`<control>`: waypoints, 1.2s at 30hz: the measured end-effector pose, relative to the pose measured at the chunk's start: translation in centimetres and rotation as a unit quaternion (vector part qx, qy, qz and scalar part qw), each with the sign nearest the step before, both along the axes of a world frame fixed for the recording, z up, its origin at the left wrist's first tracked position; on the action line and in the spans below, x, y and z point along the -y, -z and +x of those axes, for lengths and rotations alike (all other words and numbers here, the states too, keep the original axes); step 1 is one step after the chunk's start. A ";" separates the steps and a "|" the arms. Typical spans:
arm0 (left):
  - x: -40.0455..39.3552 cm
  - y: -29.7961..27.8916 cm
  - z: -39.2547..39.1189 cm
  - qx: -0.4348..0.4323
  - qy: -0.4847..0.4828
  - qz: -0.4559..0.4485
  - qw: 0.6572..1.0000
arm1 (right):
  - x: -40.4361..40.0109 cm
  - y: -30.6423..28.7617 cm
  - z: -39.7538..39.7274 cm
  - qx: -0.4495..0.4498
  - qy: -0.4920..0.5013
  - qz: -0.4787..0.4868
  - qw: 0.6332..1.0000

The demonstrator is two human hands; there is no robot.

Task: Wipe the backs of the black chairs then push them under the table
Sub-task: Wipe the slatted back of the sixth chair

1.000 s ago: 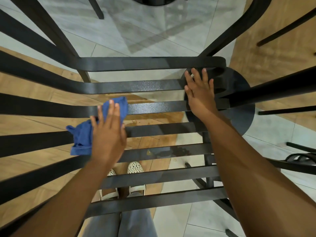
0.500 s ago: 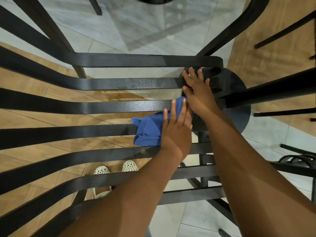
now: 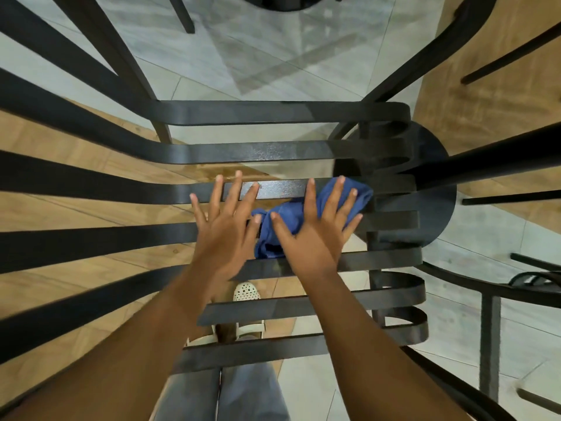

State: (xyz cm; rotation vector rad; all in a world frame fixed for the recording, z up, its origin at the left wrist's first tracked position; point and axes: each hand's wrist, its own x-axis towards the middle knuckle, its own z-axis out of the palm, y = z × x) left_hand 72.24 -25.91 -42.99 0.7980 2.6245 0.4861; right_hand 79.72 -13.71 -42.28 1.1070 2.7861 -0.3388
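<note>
The black chair [image 3: 273, 151] fills the view from above, its metal slats running left to right below me. A blue cloth [image 3: 293, 209] lies bunched on the middle slats toward the right end. My right hand [image 3: 315, 235] presses flat on the cloth, fingers spread over it. Just left of the cloth, my left hand [image 3: 223, 229] rests flat on the slats with its fingers apart and nothing in it.
A round black table base [image 3: 438, 214] stands on the floor past the slats' curled right ends. Part of another black chair frame [image 3: 490, 335] is at the lower right. My white shoes [image 3: 246, 291] show between the slats, over wood and grey tile floor.
The cloth slid right along the slats under my left hand, then my right hand came off the slat ends onto it. My left hand has come off the cloth and sits to its left.
</note>
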 end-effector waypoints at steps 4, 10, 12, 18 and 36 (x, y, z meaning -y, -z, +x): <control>1.9 0.7 -1.4 -0.016 0.051 -0.025 0.998 | 2.8 -0.1 -2.1 0.017 -0.089 -0.028 0.995; 2.1 1.1 -1.4 -0.019 0.055 -0.022 0.998 | 0.5 -3.1 -4.0 -0.094 -0.175 -0.205 0.958; 1.9 1.1 -1.3 -0.010 0.040 -0.017 0.999 | -0.4 -4.6 -3.8 -0.138 -0.120 -0.232 0.956; 1.8 1.3 -1.2 -0.022 0.034 -0.019 0.999 | 0.1 -1.9 -2.6 -0.020 -0.242 -0.135 0.961; -0.3 1.5 0.4 -0.079 0.120 -0.019 0.989 | -5.4 0.0 -1.0 -0.031 -0.088 0.034 0.995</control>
